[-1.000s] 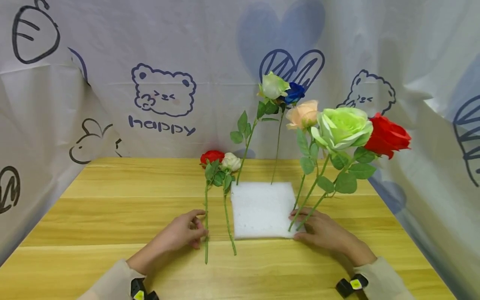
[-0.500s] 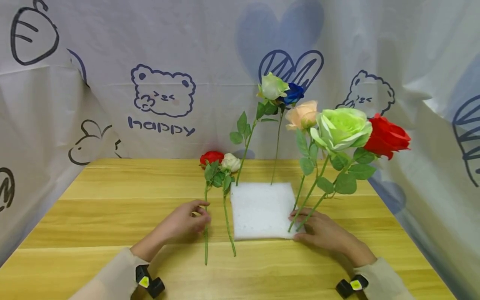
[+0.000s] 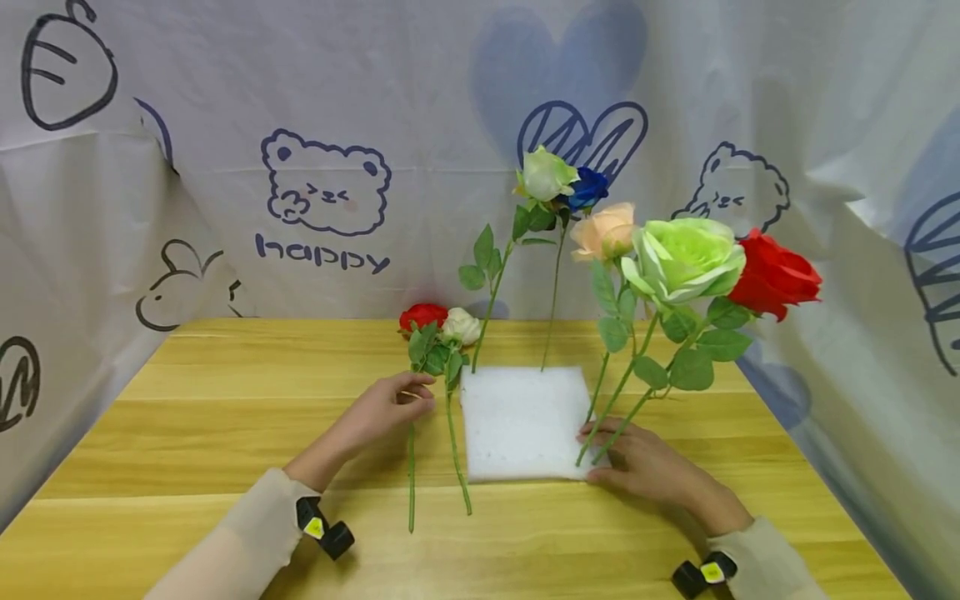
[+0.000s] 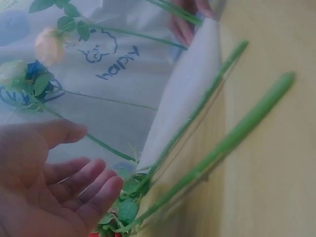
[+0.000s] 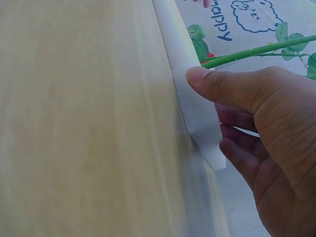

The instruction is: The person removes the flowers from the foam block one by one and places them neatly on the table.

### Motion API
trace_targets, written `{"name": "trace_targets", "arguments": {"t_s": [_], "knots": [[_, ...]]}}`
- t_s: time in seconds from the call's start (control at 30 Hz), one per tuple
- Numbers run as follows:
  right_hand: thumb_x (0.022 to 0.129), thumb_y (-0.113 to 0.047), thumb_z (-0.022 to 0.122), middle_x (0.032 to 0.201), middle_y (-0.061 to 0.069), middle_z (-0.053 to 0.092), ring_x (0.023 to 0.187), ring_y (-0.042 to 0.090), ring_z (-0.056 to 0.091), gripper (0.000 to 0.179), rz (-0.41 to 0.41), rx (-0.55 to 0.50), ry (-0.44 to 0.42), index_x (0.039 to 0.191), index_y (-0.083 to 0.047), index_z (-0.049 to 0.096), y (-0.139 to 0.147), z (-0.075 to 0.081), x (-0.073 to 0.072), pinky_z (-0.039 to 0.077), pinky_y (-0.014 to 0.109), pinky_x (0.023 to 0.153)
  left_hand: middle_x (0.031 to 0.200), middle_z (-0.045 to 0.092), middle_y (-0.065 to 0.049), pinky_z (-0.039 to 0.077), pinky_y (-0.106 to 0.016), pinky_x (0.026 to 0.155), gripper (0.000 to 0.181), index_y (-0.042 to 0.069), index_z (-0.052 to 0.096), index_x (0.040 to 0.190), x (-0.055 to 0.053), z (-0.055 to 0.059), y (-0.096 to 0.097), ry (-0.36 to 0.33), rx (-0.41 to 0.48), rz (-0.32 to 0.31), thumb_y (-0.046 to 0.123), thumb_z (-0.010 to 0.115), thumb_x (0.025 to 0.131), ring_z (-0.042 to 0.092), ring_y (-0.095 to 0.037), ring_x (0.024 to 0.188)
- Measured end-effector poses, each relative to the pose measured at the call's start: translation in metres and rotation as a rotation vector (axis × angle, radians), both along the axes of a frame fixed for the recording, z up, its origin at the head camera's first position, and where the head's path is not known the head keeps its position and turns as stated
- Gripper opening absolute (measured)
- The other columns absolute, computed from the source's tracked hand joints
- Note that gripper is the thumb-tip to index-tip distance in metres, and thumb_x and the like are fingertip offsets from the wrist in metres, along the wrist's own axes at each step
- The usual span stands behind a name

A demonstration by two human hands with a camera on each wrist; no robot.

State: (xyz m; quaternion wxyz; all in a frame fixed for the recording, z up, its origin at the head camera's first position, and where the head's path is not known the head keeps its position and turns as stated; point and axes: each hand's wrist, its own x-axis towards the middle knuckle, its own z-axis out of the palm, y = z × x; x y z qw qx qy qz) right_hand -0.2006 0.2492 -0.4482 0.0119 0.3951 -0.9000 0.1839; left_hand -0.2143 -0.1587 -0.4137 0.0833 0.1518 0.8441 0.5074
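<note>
My left hand [image 3: 384, 412] hovers over the stem of a red artificial rose [image 3: 423, 316] lying on the table. In the left wrist view its fingers [image 4: 76, 180] are loosely bent and hold nothing. A white rose [image 3: 461, 326] lies just right of the red one. With thumb and fingers, my right hand [image 3: 648, 467] grips the right front corner of a white foam block [image 3: 525, 425]. Stems of a peach rose [image 3: 606, 232], a light green rose [image 3: 686, 260] and another red rose [image 3: 776, 273] stand in the block near that hand.
At the block's back edge stand a pale green rose [image 3: 547, 174] and a blue rose [image 3: 588, 188]. Behind the wooden table [image 3: 247, 417] hangs a printed white cloth [image 3: 435, 217]. Tall blooms lean out over the right side.
My left hand has moved away from me along the lying red rose's stem, toward the blooms and leaves. The right hand has stayed on the foam block.
</note>
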Motion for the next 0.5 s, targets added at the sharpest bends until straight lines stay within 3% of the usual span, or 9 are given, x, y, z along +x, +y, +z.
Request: {"name": "trace_targets", "arguments": {"t_s": [0.27, 0.5], "knots": [[0.092, -0.039, 0.069, 0.129, 0.001, 0.057, 0.117, 0.026, 0.055, 0.041, 0.001, -0.022, 0.017, 0.122, -0.011, 0.068, 0.001, -0.002, 0.000, 0.048, 0.048, 0.094, 0.124, 0.061, -0.015, 0.051, -0.042, 0.094, 0.042, -0.001, 0.055, 0.133, -0.015, 0.003, 0.011, 0.030, 0.012, 0.026, 0.019, 0.063, 0.098, 0.059, -0.031, 0.113], [0.091, -0.040, 0.069, 0.130, -0.001, 0.057, 0.118, 0.025, 0.055, 0.041, -0.002, -0.031, 0.014, 0.120, -0.011, 0.069, 0.001, -0.003, -0.001, 0.048, 0.048, 0.095, 0.129, 0.059, -0.016, 0.050, -0.043, 0.095, 0.045, 0.002, 0.054, 0.135, -0.032, -0.001, 0.019, 0.046, 0.029, 0.048, 0.022, 0.065, 0.097, 0.058, -0.030, 0.116]]}}
